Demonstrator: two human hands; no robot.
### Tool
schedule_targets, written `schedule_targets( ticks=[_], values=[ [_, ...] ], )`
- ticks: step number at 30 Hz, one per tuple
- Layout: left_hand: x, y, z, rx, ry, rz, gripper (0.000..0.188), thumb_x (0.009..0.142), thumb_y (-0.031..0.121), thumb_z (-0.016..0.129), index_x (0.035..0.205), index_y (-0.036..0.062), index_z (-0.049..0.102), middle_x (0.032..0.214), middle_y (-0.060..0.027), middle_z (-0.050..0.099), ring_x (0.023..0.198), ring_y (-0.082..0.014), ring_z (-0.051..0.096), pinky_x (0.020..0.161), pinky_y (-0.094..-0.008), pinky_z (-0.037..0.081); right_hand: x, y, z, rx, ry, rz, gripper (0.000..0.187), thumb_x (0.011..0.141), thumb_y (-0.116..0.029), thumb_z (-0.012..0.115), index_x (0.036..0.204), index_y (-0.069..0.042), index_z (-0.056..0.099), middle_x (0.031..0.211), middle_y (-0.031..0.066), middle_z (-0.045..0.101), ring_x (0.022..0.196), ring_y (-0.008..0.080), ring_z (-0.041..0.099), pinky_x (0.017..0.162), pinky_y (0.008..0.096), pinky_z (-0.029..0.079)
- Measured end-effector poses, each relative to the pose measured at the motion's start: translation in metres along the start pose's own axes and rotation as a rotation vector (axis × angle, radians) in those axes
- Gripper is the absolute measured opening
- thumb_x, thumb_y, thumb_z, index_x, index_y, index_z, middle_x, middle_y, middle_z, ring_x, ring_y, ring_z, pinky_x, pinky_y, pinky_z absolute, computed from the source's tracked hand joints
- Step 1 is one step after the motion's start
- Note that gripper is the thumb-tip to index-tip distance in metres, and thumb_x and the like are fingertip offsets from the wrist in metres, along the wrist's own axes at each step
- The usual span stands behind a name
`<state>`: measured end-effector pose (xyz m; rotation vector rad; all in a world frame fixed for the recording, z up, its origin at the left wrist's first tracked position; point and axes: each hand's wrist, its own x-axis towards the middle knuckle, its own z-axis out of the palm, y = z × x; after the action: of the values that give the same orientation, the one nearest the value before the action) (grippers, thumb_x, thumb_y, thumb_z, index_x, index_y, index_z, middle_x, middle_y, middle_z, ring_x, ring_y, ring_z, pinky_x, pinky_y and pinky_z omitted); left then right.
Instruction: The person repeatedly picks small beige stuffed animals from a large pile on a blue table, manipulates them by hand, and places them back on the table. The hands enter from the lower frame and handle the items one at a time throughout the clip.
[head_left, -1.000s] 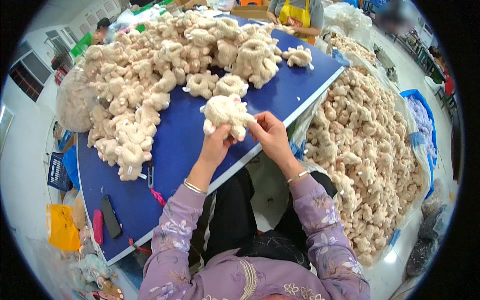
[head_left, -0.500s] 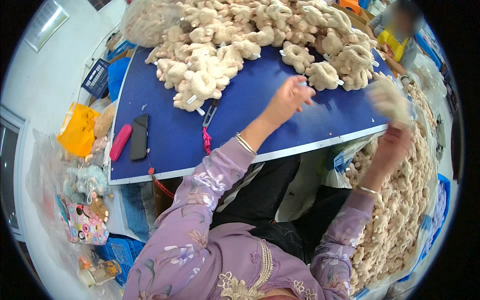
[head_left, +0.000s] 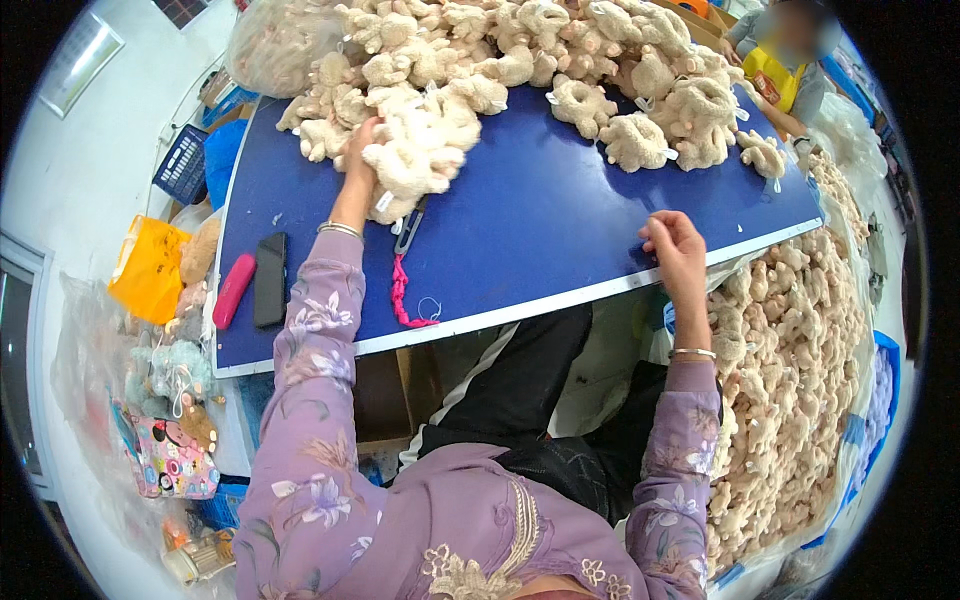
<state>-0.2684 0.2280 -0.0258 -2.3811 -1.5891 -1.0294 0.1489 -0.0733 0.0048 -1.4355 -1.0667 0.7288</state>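
Note:
At the front of the left pile, my left hand is closed round the side of a cream plush ring; its fingertips are partly hidden by the fluffy fabric. The pieces there carry small white tags and look slightly blurred. My right hand hovers over the table's front right edge. Its fingers are loosely curled and apart, and no object shows in them. Just below the left pile lies a dark metal clip with a pink braided cord. A small plush piece sits at the table's right end.
Plush pieces are heaped along the back of the blue table. A dark phone and a pink case lie at the left. A big bag of plush pieces stands on my right. Another person is at the far right.
My left hand has moved left onto the plush pile. My right hand has let go of a plush piece at the table's right end and come back left. The pink cord shows more fully.

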Motion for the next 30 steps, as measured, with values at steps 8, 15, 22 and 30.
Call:
schedule_targets(
  ticks=[8, 15, 22, 30],
  values=[
    [0.023, 0.206, 0.053, -0.284, -0.156, -0.175, 0.063, 0.083, 0.052, 0.061, 0.125, 0.0054, 0.056, 0.131, -0.0220, 0.052, 0.125, -0.0392, 0.042, 0.106, -0.0498, 0.031, -0.014, -0.019, 0.046, -0.308, -0.145, -0.178, 0.023, 0.083, -0.016, 0.072, 0.096, 0.001, 0.062, 0.074, 0.0025, 0.063, 0.066, 0.0072, 0.055, 0.063, 0.0237, 0.047],
    [0.047, 0.258, 0.021, -0.731, -0.240, -0.067, 0.061, 0.087, 0.039, 0.064, 0.130, -0.0004, 0.050, 0.127, -0.0237, 0.057, 0.116, -0.0320, 0.056, 0.100, -0.0384, 0.043, -0.015, -0.012, 0.034, -0.244, -0.154, -0.172, 0.017, 0.084, -0.014, 0.071, 0.087, 0.001, 0.062, 0.067, 0.0008, 0.057, 0.061, 0.0079, 0.049, 0.057, 0.0250, 0.043],
    [0.109, -0.039, -0.037, -0.191, 0.502, -0.057, 0.046, 0.085, 0.040, 0.065, 0.111, 0.0022, 0.063, 0.109, -0.0185, 0.064, 0.105, -0.0343, 0.059, 0.095, -0.0429, 0.042, -0.016, -0.020, 0.045, -0.243, -0.148, -0.185, 0.015, 0.083, -0.011, 0.070, 0.087, 0.001, 0.063, 0.068, 0.0031, 0.059, 0.062, 0.0093, 0.052, 0.059, 0.0253, 0.045],
    [0.103, -0.243, -0.034, -0.601, 0.224, -0.604, 0.067, 0.090, 0.057, 0.049, 0.122, -0.0009, 0.058, 0.125, -0.0195, 0.060, 0.119, -0.0338, 0.054, 0.105, -0.0411, 0.035, -0.020, -0.019, 0.047, -0.436, -0.036, -0.237, 0.012, 0.079, -0.010, 0.069, 0.078, 0.000, 0.062, 0.065, 0.0077, 0.057, 0.057, 0.0175, 0.055, 0.056, 0.0287, 0.044]
  ],
)
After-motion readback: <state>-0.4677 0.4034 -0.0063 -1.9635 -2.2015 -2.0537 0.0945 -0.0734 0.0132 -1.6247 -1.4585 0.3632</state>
